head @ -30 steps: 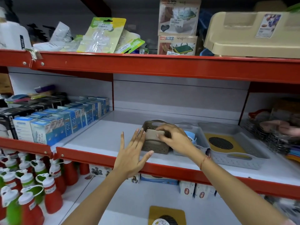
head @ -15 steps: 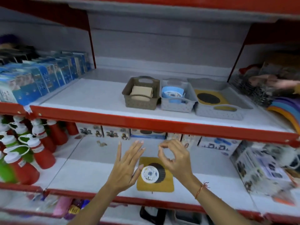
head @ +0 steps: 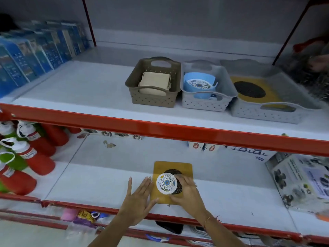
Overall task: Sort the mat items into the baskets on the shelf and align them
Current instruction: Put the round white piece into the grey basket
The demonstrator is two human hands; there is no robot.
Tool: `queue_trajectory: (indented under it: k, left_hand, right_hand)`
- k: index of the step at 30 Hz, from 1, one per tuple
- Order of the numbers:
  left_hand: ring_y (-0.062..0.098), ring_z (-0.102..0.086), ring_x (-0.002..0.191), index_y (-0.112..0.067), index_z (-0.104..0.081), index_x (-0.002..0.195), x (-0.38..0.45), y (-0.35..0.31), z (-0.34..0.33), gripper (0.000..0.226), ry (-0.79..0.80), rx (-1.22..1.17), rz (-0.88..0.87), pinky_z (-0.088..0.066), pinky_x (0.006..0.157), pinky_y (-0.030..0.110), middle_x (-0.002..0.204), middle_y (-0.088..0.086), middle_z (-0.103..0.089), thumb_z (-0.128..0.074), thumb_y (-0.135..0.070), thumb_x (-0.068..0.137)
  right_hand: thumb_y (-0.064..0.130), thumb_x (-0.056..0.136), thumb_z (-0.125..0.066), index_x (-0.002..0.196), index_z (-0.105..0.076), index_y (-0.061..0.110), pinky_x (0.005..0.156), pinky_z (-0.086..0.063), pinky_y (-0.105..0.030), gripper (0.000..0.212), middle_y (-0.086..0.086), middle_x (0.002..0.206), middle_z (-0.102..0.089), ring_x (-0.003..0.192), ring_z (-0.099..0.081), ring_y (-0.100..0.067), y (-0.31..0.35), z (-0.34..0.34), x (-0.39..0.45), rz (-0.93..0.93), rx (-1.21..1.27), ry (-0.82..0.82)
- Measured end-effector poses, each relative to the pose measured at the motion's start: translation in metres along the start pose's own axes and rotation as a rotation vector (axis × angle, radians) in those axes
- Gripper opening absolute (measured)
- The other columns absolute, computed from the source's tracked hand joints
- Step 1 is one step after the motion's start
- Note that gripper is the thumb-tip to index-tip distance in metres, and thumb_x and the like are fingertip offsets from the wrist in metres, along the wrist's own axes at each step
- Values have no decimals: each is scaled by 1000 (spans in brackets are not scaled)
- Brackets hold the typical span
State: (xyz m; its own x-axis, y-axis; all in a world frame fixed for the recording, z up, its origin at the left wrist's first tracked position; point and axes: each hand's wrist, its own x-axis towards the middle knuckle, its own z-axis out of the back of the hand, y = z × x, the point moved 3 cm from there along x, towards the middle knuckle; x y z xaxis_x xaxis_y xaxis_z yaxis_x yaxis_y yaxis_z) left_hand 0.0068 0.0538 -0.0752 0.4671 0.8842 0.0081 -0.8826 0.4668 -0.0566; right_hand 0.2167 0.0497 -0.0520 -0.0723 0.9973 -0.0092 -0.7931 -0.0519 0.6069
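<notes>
Below, on the white lower shelf [head: 106, 179], right hand [head: 188, 193] fingers clasp the floral disc [head: 166, 183]; left hand [head: 138, 198] splayed.

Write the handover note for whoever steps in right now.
Right hand: fingers around the floral round disc on the yellow mat, lower shelf; not lifted.
Left hand: open, flat at the mat's left edge.
Done: beige item in brown basket; blue holder in small grey basket; yellow mat in large grey tray.
Left: sort the disc and this mat, then align baskets.
</notes>
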Motion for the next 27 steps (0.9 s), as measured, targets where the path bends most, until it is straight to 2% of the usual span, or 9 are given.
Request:
queue_trajectory:
  k: [2,5,7,13,17,23,27]
  left_hand:
    - [7,-5,144,-9,-52,133,6,4,-3,69,-10,9,-18,-8,109,58,140,3,-52,-21,-58,97]
    - [11,-37,137,-9,-53,132,12,6,-5,70,3,9,-48,-13,106,58,138,3,-54,-20,-58,96]
    - [13,-47,130,-9,-53,133,11,6,-9,70,7,9,-65,-16,104,59,138,2,-55,-21,-59,96]
    - [13,-50,128,-10,-56,131,7,4,-11,70,-2,21,-57,-18,103,59,136,2,-57,-18,-58,97]
    - [13,-52,126,-12,-58,128,3,2,1,68,-11,10,-36,-18,103,57,133,2,-59,-14,-54,98]
    - [12,-54,124,-14,-62,124,-11,-6,30,66,9,-59,-39,-11,108,41,129,-1,-63,-14,-53,100]
    - [11,-51,127,-17,-57,131,-22,-15,59,62,-111,-58,-70,-5,111,32,132,-3,-60,-16,-52,100]
  right_hand:
    - [47,70,-71,141,-40,19,106,-29,-15,82,6,141,-42,131,-37,-12,1,-8,8,-11,9,4]
    - [51,70,-71,144,-35,17,109,-25,-16,89,3,143,-40,134,-33,-13,2,-16,18,-6,-7,25]
    - [50,72,-71,145,-33,15,110,-23,-16,89,1,144,-40,137,-31,-15,4,-19,20,3,-26,50]
    - [46,70,-71,143,-36,16,108,-29,-18,86,0,139,-47,132,-36,-15,8,-15,17,-2,-42,30]
    - [48,64,-72,138,-43,16,96,-32,-12,85,3,130,-54,123,-44,-15,15,-3,7,-24,-42,-42]
    - [60,56,-68,136,-42,25,90,-46,-21,91,7,122,-56,116,-48,-12,24,19,-15,-43,21,-92]
    - [58,58,-71,135,-41,30,80,-33,1,87,13,122,-54,114,-46,-6,42,44,-34,6,53,-126]
